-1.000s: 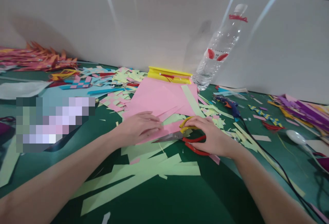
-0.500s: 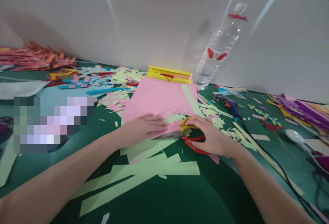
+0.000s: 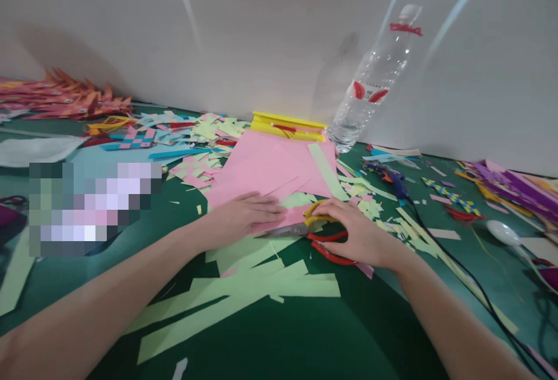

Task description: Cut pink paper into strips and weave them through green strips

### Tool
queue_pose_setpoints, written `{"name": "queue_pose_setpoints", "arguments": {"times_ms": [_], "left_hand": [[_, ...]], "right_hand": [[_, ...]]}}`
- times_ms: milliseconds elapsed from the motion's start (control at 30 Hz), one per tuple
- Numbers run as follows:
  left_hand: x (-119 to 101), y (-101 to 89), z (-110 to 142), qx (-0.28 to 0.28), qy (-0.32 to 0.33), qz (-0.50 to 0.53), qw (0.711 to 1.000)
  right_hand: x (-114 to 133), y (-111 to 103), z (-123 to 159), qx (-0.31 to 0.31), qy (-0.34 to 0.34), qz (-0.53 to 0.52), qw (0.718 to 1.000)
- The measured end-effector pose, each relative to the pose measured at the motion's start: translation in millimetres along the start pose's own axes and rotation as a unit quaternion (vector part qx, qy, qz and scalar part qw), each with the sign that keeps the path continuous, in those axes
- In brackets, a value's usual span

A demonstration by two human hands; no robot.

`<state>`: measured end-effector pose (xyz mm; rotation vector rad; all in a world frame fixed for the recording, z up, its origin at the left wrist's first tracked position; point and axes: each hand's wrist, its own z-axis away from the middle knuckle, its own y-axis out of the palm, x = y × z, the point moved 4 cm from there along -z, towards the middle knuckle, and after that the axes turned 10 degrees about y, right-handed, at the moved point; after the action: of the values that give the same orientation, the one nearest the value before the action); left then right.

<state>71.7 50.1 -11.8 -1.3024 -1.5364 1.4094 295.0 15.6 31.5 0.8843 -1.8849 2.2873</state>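
My right hand has the scissors by their 2 handles, fingers at the yellow loop and thumb by the red, the loops spread; I can't tell whether the 2 blades are fully together. They point to my left, low over the near edge of the pink strip. My left hand is open, palm down, fingers laid across the strip with their tips close above the blades, gripping nothing. Beyond it the pink sheet lies flat, a green strip across its right side, and the yellow paper is at its far edge. Nearer me, green strips overlap on the table; the glue gun lies off to my right. I judge this to be steadying and lining up, blades set along the strip. From here, a cut calls for pink paper held flat, blades parted along its edge, and my left fingertips well out of their path.
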Motion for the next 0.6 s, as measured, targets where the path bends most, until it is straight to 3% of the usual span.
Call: {"name": "queue_pose_setpoints", "arguments": {"times_ms": [100,233,467,600], "left_hand": [[-3.7,1.9,-1.5,-0.015,0.022,-0.035,0.999],[-6.4,1.7,-4.4,-0.033,-0.007,-0.055,0.998],[-2.4,-11.4,-3.4,-0.052,-0.059,0.058,0.995],[-2.1,-10.7,-2.7,-0.055,-0.049,0.06,0.996]], "right_hand": [[0.4,-0.3,-0.5,-0.009,-0.01,0.0,1.0],[-1.4,-0.6,-0.6,-0.017,-0.017,0.008,1.0],[-3.5,0.2,-1.0,-0.024,-0.019,0.031,0.999],[-2.8,2.0,-0.6,-0.03,-0.015,0.034,0.999]]}}
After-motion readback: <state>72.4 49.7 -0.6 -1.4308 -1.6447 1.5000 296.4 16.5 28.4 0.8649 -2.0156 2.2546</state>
